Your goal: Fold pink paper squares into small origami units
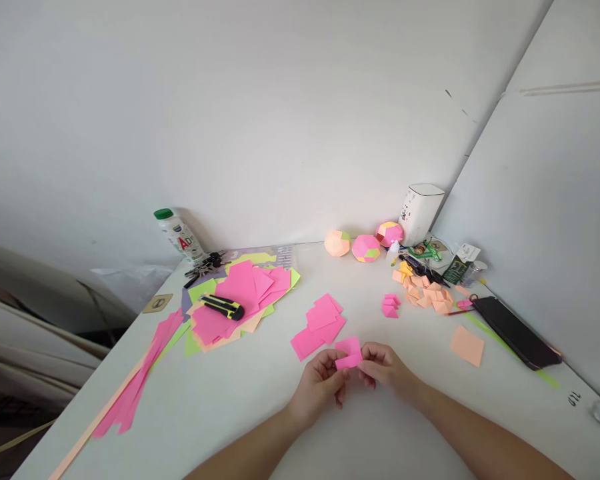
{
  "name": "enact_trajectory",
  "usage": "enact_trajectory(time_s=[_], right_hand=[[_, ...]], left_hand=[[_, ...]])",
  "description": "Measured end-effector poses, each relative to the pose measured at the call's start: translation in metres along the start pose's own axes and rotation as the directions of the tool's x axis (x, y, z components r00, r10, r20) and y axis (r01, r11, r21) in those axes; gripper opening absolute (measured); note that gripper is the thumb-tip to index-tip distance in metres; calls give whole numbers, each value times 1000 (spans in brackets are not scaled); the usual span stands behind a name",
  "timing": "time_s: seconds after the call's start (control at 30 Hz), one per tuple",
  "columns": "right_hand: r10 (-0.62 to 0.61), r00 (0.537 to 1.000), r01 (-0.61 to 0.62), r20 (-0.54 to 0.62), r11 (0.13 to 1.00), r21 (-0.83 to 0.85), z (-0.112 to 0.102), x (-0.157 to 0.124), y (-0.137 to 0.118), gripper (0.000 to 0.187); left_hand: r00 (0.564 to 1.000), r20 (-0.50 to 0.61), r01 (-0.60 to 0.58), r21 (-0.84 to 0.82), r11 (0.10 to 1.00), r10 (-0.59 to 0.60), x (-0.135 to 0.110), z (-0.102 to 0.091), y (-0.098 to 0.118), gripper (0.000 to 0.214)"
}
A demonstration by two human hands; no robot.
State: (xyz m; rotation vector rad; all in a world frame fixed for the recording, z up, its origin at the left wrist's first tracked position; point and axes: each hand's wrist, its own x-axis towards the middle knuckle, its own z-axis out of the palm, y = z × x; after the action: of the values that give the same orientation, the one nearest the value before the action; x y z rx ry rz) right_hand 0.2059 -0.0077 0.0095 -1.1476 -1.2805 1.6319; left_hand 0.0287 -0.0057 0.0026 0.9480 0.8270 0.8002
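Observation:
A small pink paper piece (349, 353), partly folded over along its near edge, is held up between my two hands. My left hand (321, 383) pinches its left end with thumb and fingers. At the right end, my right hand (383, 367) grips the paper the same way. Just beyond lie several loose pink paper squares (320, 327), overlapping on the white table (220, 413). Several folded pink units (391, 305) stand close together farther back, beside a heap of folded peach units (427, 293).
To the left, a yellow-black utility knife (223, 307) lies on a pile of coloured paper (250, 290), near long paper strips (135, 373). Paper balls (365, 248) sit by the wall. On the right are a peach square (467, 345) and a black phone (515, 330). A white bottle (180, 237) leans back left.

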Motion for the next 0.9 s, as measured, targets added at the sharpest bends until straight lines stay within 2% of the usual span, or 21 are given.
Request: enact_trajectory(time_s=[0.43, 0.63, 0.73, 0.9], right_hand=[[16, 1000, -16, -8, 1000, -17, 1, -1, -3, 22], [-44, 999, 43, 24, 999, 18, 1, -3, 1, 22], [-99, 995, 99, -3, 993, 64, 2, -2, 4, 25], [-99, 995, 100, 31, 995, -21, 1, -2, 9, 28]], left_hand=[[1000, 8, -2, 14, 1000, 2, 0, -1, -1, 43], [999, 32, -10, -7, 1000, 11, -1, -1, 0, 41], [999, 42, -17, -7, 1000, 17, -1, -1, 0, 39], [998, 60, -20, -3, 1000, 20, 0, -1, -2, 36]])
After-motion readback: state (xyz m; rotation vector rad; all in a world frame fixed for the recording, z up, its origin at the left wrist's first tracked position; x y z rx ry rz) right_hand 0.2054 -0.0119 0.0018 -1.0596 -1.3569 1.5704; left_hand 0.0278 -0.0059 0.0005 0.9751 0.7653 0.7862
